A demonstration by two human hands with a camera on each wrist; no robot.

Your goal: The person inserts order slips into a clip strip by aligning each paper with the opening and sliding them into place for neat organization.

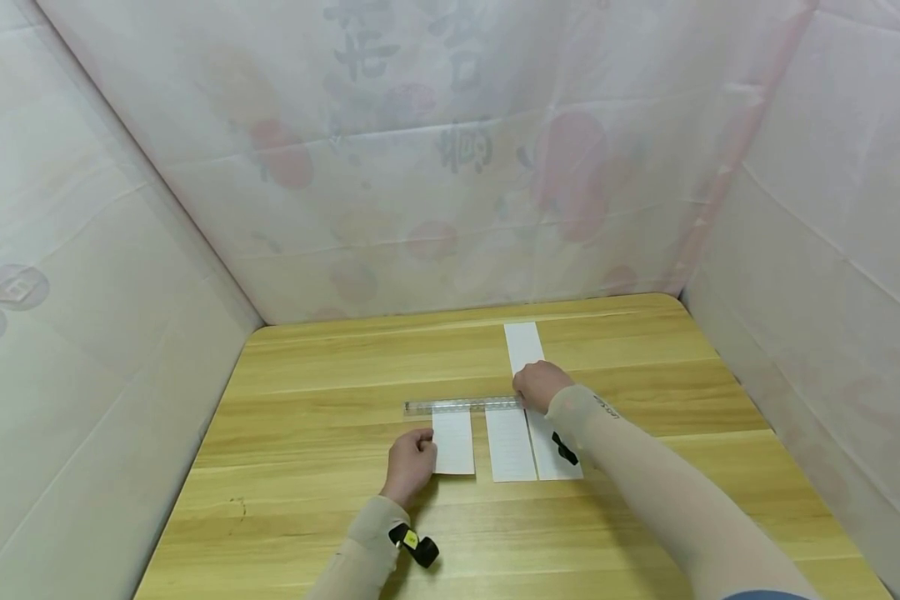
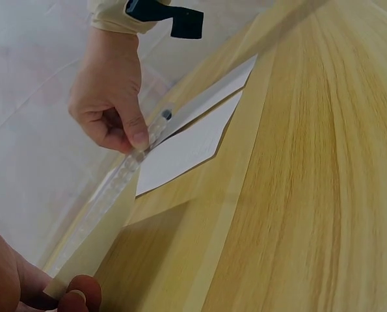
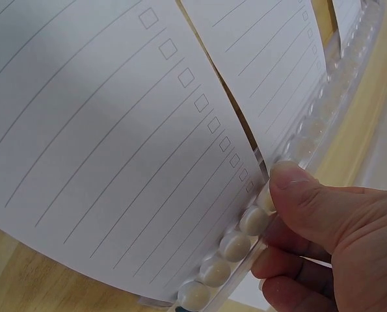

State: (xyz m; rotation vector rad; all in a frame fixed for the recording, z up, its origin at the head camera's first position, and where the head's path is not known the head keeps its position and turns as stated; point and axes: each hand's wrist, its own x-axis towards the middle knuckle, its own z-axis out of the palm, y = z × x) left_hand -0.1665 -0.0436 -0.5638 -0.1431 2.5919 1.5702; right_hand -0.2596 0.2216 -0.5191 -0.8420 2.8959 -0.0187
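Observation:
A clear plastic strip (image 1: 461, 406) with a row of round white bumps lies crosswise at the far ends of several paper slips. My right hand (image 1: 542, 385) pinches its right part between thumb and fingers, as the right wrist view shows. The slips in that view are checklist sheets (image 3: 134, 169) with ruled lines and small boxes. In the head view are a left slip (image 1: 453, 443), a middle slip (image 1: 512, 446) and a right slip (image 1: 557, 454). My left hand (image 1: 410, 463) pinches the left slip's edge. Whether the slips are fastened into the strip, I cannot tell.
Beyond the strip, another white slip (image 1: 523, 342) lies on the wooden table (image 1: 307, 500), partly hidden by my right hand. Printed fabric walls (image 1: 390, 233) enclose the table's back and both sides.

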